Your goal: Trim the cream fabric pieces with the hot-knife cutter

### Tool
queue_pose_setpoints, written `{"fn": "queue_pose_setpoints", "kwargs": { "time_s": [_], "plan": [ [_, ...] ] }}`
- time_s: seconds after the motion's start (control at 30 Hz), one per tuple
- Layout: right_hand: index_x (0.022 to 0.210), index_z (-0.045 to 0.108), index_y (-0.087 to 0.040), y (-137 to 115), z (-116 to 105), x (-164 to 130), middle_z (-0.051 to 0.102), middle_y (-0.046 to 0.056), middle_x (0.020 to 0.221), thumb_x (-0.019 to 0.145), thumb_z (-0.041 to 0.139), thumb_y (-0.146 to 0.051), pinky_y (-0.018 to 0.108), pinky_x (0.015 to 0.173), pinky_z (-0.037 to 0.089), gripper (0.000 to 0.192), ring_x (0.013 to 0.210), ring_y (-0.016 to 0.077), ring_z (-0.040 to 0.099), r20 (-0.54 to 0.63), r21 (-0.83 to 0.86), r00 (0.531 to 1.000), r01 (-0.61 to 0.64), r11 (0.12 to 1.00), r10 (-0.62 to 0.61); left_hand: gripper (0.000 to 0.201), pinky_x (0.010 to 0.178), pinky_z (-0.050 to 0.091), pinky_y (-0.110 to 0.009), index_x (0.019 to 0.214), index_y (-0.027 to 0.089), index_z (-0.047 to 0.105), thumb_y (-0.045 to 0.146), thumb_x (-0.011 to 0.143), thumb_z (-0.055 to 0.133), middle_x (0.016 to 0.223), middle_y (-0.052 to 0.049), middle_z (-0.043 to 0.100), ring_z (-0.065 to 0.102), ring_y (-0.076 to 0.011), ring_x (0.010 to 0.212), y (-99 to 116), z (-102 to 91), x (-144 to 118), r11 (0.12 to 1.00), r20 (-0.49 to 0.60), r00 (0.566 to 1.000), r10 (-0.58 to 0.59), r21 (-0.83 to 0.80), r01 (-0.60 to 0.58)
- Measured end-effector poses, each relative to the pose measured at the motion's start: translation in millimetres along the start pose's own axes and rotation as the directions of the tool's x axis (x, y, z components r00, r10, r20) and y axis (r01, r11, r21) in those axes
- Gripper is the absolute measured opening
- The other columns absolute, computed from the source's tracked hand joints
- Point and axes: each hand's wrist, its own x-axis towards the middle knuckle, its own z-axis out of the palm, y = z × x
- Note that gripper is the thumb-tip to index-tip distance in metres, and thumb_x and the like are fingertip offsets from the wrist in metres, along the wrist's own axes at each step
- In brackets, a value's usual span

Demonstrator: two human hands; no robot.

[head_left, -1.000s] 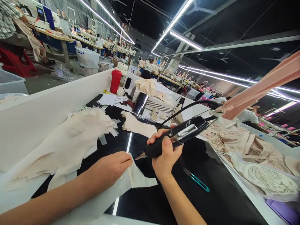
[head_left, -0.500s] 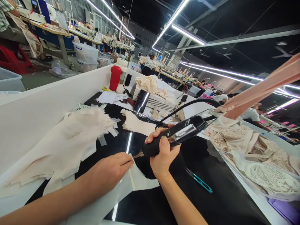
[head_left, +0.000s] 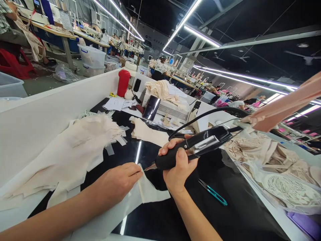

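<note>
My left hand pinches the corner of a thin whitish sheet piece with a narrow cream strip along it. Wrapped round a black corded hand tool with a silver lever is my right hand, thumb on top. The tool's copper-coloured tip points at the pinched corner, a small distance from my left fingertips. Its cord end hangs from a stretched pink fabric band. A teal thread snipper lies to the right on the black mat.
Layered cream fabric pieces are heaped on the left, and a smaller stack lies ahead. Behind stand a red flask, a dark cylinder and a vented box. Beige fabric strips fill the right side.
My right hand has drawn the tool slightly to the right, so its tip sits a bit farther from my left fingers. The pink band has shifted with it. My left hand holds still.
</note>
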Motion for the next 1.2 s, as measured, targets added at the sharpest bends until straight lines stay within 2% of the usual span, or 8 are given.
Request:
{"fn": "queue_pose_setpoints", "kwargs": {
  "time_s": [0.4, 0.63, 0.97, 1.2],
  "plan": [
    [0.116, 0.052, -0.028, 11.2, 3.5, -1.2, 0.063, -0.007, 0.082, 0.091, 0.070, -0.029, 0.027, 0.057, 0.055, 0.031, 0.058, 0.0095, 0.062, 0.028, 0.002, 1.000, -0.014, 1.000, 0.014, 0.036, 0.097, 0.062, -0.036, 0.117, 0.012, 0.066, -0.006, 0.091, 0.048, 0.119, -0.011, 0.070, 0.068, -0.0244, 0.112, 0.3, -0.2, 1.2, 0.997, -0.096, 0.995, 0.031, 0.080, -0.023],
    [0.116, 0.051, -0.029, 9.8, 2.3, -1.6, 0.063, -0.008, 0.082, 0.093, 0.066, -0.026, 0.029, 0.057, 0.055, 0.028, 0.057, 0.0097, 0.062, 0.020, -0.044, 1.000, -0.015, 0.999, 0.016, 0.039, 0.095, 0.061, -0.032, 0.114, 0.014, 0.066, -0.007, 0.087, 0.046, 0.119, -0.010, 0.070, 0.067, -0.0230, 0.114, -0.7, 0.9, 0.0, 0.993, -0.125, 0.991, 0.049, 0.112, -0.035],
    [0.117, 0.051, -0.028, -1.1, -4.2, -4.2, 0.063, -0.007, 0.082, 0.091, 0.070, -0.031, 0.029, 0.056, 0.054, 0.032, 0.057, 0.0104, 0.062, 0.013, -0.023, 1.000, -0.010, 1.000, 0.010, 0.044, 0.096, 0.060, -0.031, 0.122, 0.016, 0.063, -0.006, 0.090, 0.043, 0.121, -0.010, 0.068, 0.067, -0.0219, 0.114, -1.9, -1.6, 0.0, 0.999, -0.081, 0.996, 0.031, 0.047, -0.027],
    [0.116, 0.052, -0.029, 1.6, -4.3, -9.1, 0.062, -0.007, 0.083, 0.093, 0.069, -0.032, 0.029, 0.057, 0.054, 0.029, 0.057, 0.0100, 0.062, 0.024, -0.035, 1.000, 0.007, 0.999, -0.006, 0.044, 0.097, 0.061, -0.036, 0.124, 0.016, 0.062, -0.006, 0.092, 0.041, 0.123, -0.011, 0.067, 0.067, -0.0236, 0.116, -3.3, -1.6, -1.6, 0.999, -0.064, 0.997, 0.034, 0.042, -0.031]
  ]
}}
